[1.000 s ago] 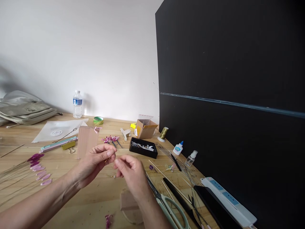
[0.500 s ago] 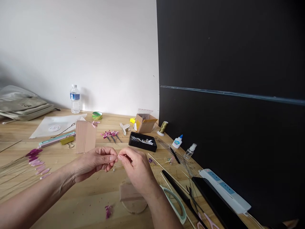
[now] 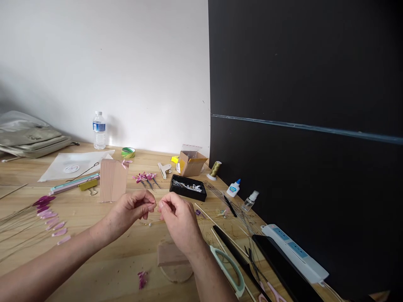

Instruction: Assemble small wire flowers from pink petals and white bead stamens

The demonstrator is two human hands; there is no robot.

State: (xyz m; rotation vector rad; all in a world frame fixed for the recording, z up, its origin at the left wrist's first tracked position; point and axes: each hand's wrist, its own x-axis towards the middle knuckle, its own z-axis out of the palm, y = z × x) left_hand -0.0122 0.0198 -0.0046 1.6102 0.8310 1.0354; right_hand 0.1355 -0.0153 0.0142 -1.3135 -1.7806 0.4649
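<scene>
My left hand (image 3: pixel 130 212) and my right hand (image 3: pixel 178 220) meet fingertip to fingertip above the wooden table (image 3: pixel 103 256). Each is pinched closed on something very small and thin that I cannot make out. A tiny pearl-like bead (image 3: pixel 150 225) lies on the table just below them. A small wooden stand (image 3: pixel 171 262) sits under my right wrist. A pink petal scrap (image 3: pixel 142 279) lies near the front edge.
Pink petals on wire stems (image 3: pixel 47 218) fan out at the left. A wooden block (image 3: pixel 112 180), small pink flowers (image 3: pixel 145 178), a black tray (image 3: pixel 188 188), scissors (image 3: pixel 231 270), a comb (image 3: pixel 239 260), glue (image 3: pixel 233 189), thread spool (image 3: pixel 215 169), cardboard box (image 3: pixel 191 162), water bottle (image 3: pixel 99 130) and power strip (image 3: pixel 292 253) crowd the table.
My hands have drawn together until the fingertips meet, and both sit slightly higher in the view. The camera has tilted a little, shifting the table items.
</scene>
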